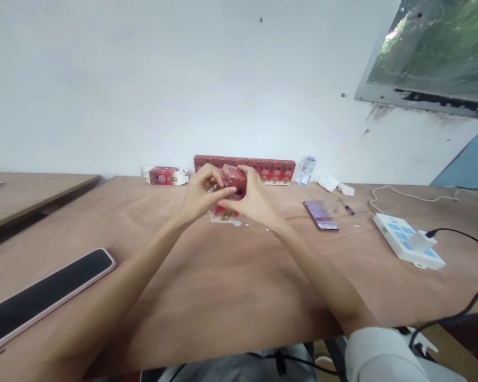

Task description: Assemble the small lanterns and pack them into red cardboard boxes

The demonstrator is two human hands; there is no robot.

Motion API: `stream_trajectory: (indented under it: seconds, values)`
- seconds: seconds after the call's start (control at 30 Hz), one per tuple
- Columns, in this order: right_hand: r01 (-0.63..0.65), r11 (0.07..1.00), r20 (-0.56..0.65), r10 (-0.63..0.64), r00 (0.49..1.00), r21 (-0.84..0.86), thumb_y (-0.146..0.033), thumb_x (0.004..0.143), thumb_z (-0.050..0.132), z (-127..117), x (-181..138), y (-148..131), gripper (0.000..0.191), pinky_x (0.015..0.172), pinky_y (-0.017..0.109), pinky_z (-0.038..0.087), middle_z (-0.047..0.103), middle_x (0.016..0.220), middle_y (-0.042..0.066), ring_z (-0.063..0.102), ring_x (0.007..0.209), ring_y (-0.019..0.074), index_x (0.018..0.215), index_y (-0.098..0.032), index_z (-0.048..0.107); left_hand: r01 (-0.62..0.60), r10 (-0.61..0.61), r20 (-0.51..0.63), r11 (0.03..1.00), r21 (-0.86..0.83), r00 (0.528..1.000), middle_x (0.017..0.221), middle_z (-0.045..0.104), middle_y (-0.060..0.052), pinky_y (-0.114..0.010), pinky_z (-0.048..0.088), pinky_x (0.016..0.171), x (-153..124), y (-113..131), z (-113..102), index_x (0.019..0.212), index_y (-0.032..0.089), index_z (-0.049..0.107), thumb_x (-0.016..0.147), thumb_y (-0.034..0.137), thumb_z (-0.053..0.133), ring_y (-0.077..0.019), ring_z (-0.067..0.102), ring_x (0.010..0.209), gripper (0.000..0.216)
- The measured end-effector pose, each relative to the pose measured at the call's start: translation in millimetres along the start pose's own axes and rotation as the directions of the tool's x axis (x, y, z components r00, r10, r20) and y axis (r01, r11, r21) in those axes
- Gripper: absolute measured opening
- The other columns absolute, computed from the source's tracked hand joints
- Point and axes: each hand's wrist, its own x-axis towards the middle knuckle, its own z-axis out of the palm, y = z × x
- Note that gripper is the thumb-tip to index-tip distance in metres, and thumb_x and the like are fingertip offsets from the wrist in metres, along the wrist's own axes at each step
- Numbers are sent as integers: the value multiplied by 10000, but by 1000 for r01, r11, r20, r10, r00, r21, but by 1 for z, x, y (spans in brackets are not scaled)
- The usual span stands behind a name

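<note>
Near the middle of the table, a small red printed box (235, 178) is gripped between both hands. My left hand (203, 193) pinches its left side and near edge with thumb and fingers. Around its right side curls my right hand (252, 197), thumb on the front and fingers over the top. The lower part of a red and white box (224, 214) shows beneath the hands; I cannot tell if it is the same box. Behind them stands a row of several matching red boxes (276, 172) against the wall, partly covered by the hands.
Left of the row lies another red box (163, 175) with torn white ends. To the right are a clear bottle (306, 170), crumpled white paper (329, 183), a phone (322, 215) and a white power strip (408, 241) with cables. A pink-edged phone (48, 297) lies front left.
</note>
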Motion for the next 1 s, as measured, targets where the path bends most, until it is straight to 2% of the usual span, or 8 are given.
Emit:
stream_trajectory:
  seconds: [0.1, 0.2, 0.37, 0.47, 0.57, 0.77, 0.9, 1.0]
  values:
    - [19, 999, -87, -21, 996, -26, -373, 637, 712, -4, -11, 16, 774, 974, 445, 415, 393, 1272, 142, 464, 1171, 265, 1275, -208, 306, -30, 30, 150, 1000, 0, 988, 857, 528, -31, -323, 484, 821, -4, 10, 5, 654, 171, 498, 701, 327, 724, -167, 556, 903, 278]
    - [29, 992, -190, -52, 980, -123, -348, 651, 684, -28, -10, 51, 704, 951, 456, 421, 428, 1215, 115, 474, 1130, 267, 1248, -215, 334, 13, -47, 347, 995, 99, 937, 1032, 565, -60, -375, 439, 934, -6, 21, 7, 902, 197, 562, 774, 381, 643, -195, 547, 1027, 238]
    - [-287, 920, -437, 151, 887, -266, -255, 614, 624, -81, 5, 136, 539, 858, 392, 460, 437, 1109, 90, 546, 867, 195, 1109, -186, 421, 26, -159, 474, 961, 276, 866, 1107, 579, -49, -403, 397, 988, -9, 9, 11, 1043, 219, 537, 792, 415, 596, -207, 544, 1073, 325]
    - [-418, 865, -386, 298, 873, -279, -258, 574, 641, -92, 1, 173, 648, 862, 415, 452, 436, 1112, 108, 533, 909, 227, 1171, -167, 403, 20, -170, 496, 956, 293, 852, 1120, 576, -45, -403, 406, 971, -11, -3, 15, 1053, 225, 531, 808, 415, 567, -202, 543, 1070, 312]
    - [-403, 838, -355, 274, 894, -368, -232, 595, 610, -91, -8, 186, 677, 941, 445, 402, 426, 1169, 141, 483, 1064, 278, 1231, -146, 394, 5, -164, 497, 953, 304, 852, 1117, 577, -44, -393, 400, 972, -11, -5, 14, 1049, 221, 531, 815, 403, 556, -197, 537, 1070, 298]
    - [-417, 803, -355, 277, 893, -425, -306, 729, 504, -79, 7, 171, 572, 973, 456, 380, 465, 1222, 185, 420, 1209, 320, 1259, -127, 389, -6, -172, 489, 940, 340, 855, 1107, 571, -41, -361, 399, 959, -8, 0, 8, 1045, 214, 531, 831, 380, 521, -180, 540, 1035, 271]
    - [-407, 753, -165, 378, 911, -517, -486, 726, 545, -56, 24, 161, 650, 964, 480, 382, 507, 1230, 223, 442, 1215, 362, 1243, -111, 427, -20, -165, 479, 934, 357, 862, 1077, 586, -37, -332, 420, 911, -7, 3, 7, 1016, 208, 548, 822, 375, 524, -182, 550, 1003, 257]
    - [-449, 701, -30, 522, 852, -555, -457, 626, 668, -43, 32, 166, 711, 920, 477, 412, 586, 1146, 212, 535, 1116, 373, 1214, -114, 463, -32, -152, 461, 930, 367, 874, 1054, 599, -35, -323, 429, 882, -7, 6, 6, 993, 212, 561, 805, 354, 537, -192, 561, 970, 237]
